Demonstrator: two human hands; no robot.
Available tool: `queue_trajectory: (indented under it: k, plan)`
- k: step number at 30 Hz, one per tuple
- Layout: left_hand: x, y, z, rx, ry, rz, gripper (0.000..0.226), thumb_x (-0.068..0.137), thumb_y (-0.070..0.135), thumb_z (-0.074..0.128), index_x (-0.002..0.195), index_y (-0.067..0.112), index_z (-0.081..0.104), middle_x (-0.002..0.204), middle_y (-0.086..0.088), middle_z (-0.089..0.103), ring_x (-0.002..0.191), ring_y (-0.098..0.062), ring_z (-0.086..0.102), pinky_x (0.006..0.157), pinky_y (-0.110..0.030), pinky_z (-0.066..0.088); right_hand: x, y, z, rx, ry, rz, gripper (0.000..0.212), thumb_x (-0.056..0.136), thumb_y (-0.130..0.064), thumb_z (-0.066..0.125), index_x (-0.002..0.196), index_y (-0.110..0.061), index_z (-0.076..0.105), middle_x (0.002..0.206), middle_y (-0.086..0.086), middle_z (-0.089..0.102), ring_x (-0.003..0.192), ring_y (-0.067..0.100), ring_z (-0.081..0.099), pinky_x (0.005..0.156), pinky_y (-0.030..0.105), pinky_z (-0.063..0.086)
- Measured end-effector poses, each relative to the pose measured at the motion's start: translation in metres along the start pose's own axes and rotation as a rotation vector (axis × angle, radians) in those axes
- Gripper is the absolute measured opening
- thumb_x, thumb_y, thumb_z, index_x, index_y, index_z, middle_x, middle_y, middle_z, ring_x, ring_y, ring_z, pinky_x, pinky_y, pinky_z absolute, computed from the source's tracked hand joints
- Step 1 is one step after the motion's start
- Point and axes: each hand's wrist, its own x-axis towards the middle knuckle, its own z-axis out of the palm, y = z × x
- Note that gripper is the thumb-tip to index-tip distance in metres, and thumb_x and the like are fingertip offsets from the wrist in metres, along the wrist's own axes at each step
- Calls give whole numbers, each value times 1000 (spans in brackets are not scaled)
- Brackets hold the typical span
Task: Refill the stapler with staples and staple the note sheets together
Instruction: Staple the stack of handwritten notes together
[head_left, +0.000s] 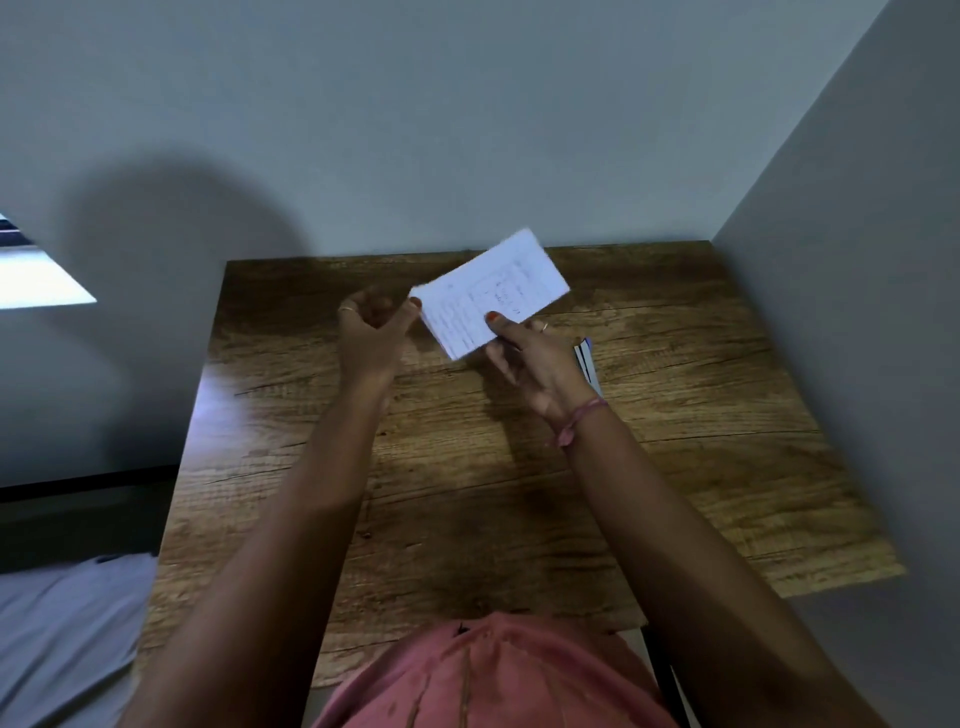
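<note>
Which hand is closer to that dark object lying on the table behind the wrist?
Right. The right hand holds the note sheets directly beside the dark object, partly covering it. The left hand is across the table, touching the sheets' far corner.
</note>
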Motion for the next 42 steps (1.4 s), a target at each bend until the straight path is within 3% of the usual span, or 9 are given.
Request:
queue_trajectory:
  k: [3,6,12,22,29,31,34,39,42]
  plan:
    - [-15,1,8,-100,-149,-104,37,81,26,74,105,20,47,115,-7,61,103,-20,66,86,-32,56,-7,-9,2,118,-25,-55,19,83,2,68,96,-10,62,86,4,75,81,18,70,68,25,60]
    - [-35,-2,17,-130,-244,-74,44,80,21,76,106,20,40,111,-7,65,95,-19,71,75,-28,59,-14,-10,4,105,-50,-76,20,80,1,71,98,-7,64,88,10,74,76,18,71,67,25,60]
    - [-52,-1,31,-112,-147,12,48,82,8,73,113,14,37,106,-9,69,89,-13,71,70,-24,58,-21,-7,-7,3,-37,-87,19,77,-12,78,91,-5,68,78,10,74,62,12,69,52,18,53]
    - [-62,7,35,-107,-155,-11,48,79,7,75,111,14,40,108,-19,65,82,-24,74,71,-31,60,-22,-31,-52,122,47,-84,13,82,-14,73,87,-9,63,62,-3,67,53,3,61,59,19,58]
    - [-75,2,53,-176,-42,119,44,91,9,61,114,24,27,99,-9,65,78,-6,72,71,-20,56,-30,-33,-55,229,-53,-111,13,88,-13,66,99,-8,64,87,6,76,73,10,71,71,25,60]
    - [-84,-5,62,-164,-51,184,38,93,11,57,115,28,32,112,-9,62,88,-2,69,72,-19,55,-31,-31,-54,243,-50,-115,12,88,-12,66,99,-8,64,87,7,75,71,10,70,75,27,59]
    - [-100,-14,77,-114,-187,246,27,92,10,58,108,31,58,112,-14,66,99,-15,67,75,-25,55,-32,-27,-52,228,-64,-109,11,89,-13,65,99,-8,64,92,8,72,74,11,69,78,26,58]
    - [-103,-9,88,-189,-247,122,33,89,10,64,104,39,66,120,-22,64,104,-24,66,85,-29,56,-34,-29,-57,19,-73,-115,8,84,-20,72,77,-21,74,75,3,66,65,13,55,53,17,47]
    - [-97,-7,86,-242,-212,43,33,81,3,72,103,28,70,113,-23,67,94,-20,71,77,-24,57,-31,-33,-64,1,-56,-126,11,82,-12,72,94,-13,73,81,3,71,69,13,57,53,15,49]
